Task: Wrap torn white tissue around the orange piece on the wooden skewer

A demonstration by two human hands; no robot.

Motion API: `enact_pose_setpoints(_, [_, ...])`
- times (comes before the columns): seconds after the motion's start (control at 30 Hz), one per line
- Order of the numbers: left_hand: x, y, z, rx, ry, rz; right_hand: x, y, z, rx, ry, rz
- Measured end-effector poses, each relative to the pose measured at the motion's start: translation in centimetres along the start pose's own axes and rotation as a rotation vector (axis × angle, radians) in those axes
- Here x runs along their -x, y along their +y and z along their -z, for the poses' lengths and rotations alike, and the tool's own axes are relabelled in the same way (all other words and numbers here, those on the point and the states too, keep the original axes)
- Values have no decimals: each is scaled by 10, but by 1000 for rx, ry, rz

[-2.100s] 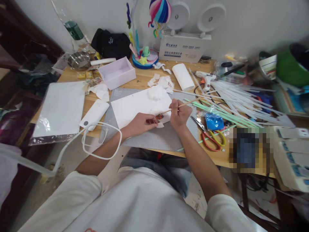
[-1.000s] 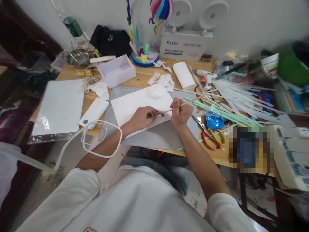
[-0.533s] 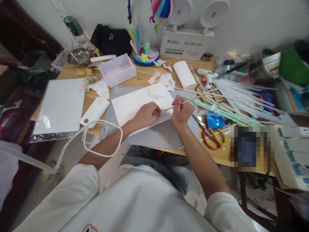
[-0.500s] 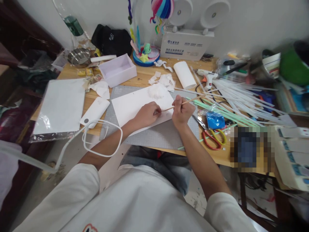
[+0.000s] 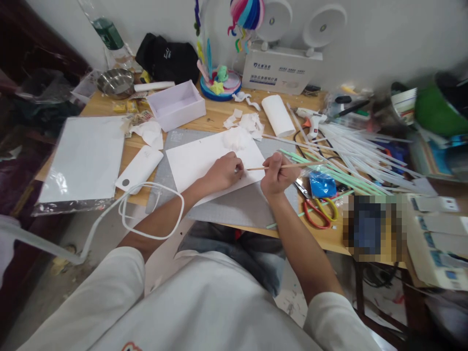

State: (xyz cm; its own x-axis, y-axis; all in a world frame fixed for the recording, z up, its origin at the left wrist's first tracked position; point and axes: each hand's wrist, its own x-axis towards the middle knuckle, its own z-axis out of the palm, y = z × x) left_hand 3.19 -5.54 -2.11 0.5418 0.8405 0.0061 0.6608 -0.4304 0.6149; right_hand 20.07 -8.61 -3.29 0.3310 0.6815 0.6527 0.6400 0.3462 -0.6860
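My right hand [image 5: 277,174] is closed around a thin wooden stick [image 5: 256,168], whose left tip points at the fingers of my left hand [image 5: 224,171]. Those left fingers are pinched together over a white sheet [image 5: 193,158]; what sits between them is too small to make out. Behind them a fluffy white clump [image 5: 236,139] lies on the sheet. A grey cutting mat [image 5: 234,212] is under the sheet, and torn white scraps [image 5: 251,124] lie at its back edge.
Red and yellow scissors [image 5: 317,214] and a blue packet [image 5: 322,184] lie right of the mat, near green and white sticks [image 5: 351,146]. A glue gun [image 5: 313,122] and white roll [image 5: 278,115] are behind. A white device [image 5: 139,169] and lilac box [image 5: 177,105] are left.
The stick in my right hand has tipped to a flatter angle as that hand turned. My left hand has stayed nearly in place. The whole view has shifted slightly.
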Motion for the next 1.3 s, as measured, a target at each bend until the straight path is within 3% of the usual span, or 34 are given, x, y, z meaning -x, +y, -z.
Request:
enact_pose_setpoints(0.23, [-2,-7,-1,62,24,-43,-1,0,-5,129,-149,65])
enact_pose_setpoints(0.83, [-2,-8,0,77,25,-37,-1,-4,-5,168,-171,-17])
enact_pose_setpoints(1.3, [-4,-13,-3,119,61,-64,1,0,-8,167,-209,4])
